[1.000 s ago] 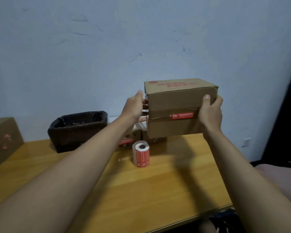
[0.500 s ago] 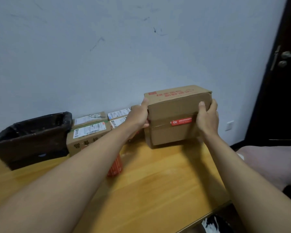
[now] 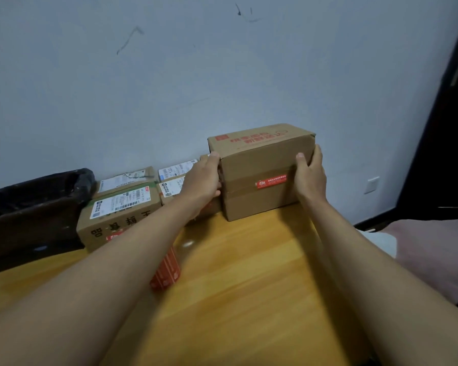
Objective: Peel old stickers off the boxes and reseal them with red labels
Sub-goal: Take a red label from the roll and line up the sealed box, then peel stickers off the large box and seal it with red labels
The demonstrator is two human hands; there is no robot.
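Cardboard box (image 3: 259,167) gripped at both ends by left hand (image 3: 204,178) and right hand (image 3: 310,175), red label (image 3: 271,181) stuck on seam, black-lined bin (image 3: 35,207) on wooden table (image 3: 249,286).

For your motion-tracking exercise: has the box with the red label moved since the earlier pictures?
Yes. The box with the red label has come down: it was held above the wooden table, and now its bottom edge rests on it, near the wall.

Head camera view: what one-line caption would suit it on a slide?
Both hands set a red-labelled cardboard box on the wooden table.
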